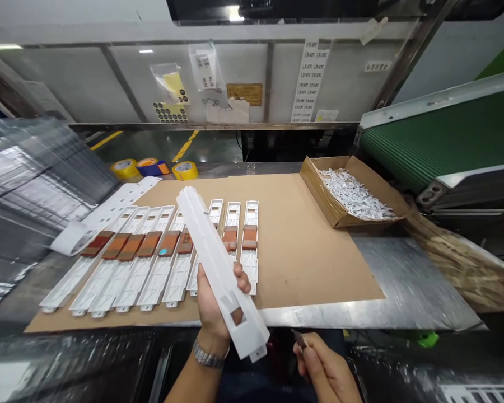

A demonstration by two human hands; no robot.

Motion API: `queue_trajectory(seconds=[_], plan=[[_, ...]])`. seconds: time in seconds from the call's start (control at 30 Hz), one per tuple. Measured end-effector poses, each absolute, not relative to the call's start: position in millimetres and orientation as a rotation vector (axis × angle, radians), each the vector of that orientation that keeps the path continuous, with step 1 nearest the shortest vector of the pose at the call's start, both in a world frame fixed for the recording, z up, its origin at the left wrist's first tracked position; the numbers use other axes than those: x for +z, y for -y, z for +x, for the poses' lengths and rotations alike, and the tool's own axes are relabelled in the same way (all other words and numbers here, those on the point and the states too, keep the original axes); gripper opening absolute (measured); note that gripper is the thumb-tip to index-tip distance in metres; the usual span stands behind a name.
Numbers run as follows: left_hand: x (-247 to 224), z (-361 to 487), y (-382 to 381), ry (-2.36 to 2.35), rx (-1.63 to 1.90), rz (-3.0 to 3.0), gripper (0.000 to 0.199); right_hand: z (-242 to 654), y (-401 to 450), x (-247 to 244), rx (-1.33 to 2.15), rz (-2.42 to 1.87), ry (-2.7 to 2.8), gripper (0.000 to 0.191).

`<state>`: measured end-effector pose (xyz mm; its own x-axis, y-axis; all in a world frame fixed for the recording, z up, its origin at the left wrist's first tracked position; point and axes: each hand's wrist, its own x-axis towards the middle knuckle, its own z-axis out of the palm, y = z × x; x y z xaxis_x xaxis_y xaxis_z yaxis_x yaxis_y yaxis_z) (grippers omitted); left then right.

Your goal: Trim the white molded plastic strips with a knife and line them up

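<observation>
My left hand (212,305), with a metal watch at the wrist, is wrapped round a long white plastic part (218,266), held tilted above the cardboard. A square hole shows near the part's lower end. To its right, my right hand (325,364) pinches a small, dark, pointed blade (299,339) near the table's front edge. Several similar white parts lie side by side on the cardboard sheet (294,246), each with a reddish-brown block (250,237) across its middle. One block bears a round blue sticker (163,252).
An open cardboard box (323,201) of small white pieces stands at the back right, beside a green conveyor (445,131). Tape rolls (185,170) sit at the back left. A white label strip (105,215) and plastic-wrapped stack (37,184) are at the left.
</observation>
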<state>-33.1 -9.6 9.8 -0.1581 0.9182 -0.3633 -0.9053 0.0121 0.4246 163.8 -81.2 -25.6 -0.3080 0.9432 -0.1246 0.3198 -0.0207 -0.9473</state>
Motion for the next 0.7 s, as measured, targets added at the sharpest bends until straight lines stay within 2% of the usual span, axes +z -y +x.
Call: queue_trajectory(seconds=[0.2, 0.7], plan=[[-5, -39, 5, -0.359, 1.604, -0.078, 0.038, 152, 90, -24, 1.211, -1.304, 1.837, 0.035], [-15, -31, 8, -0.099, 1.612, -0.014, 0.037, 137, 91, -32, 1.091, -1.334, 1.968, 0.039]])
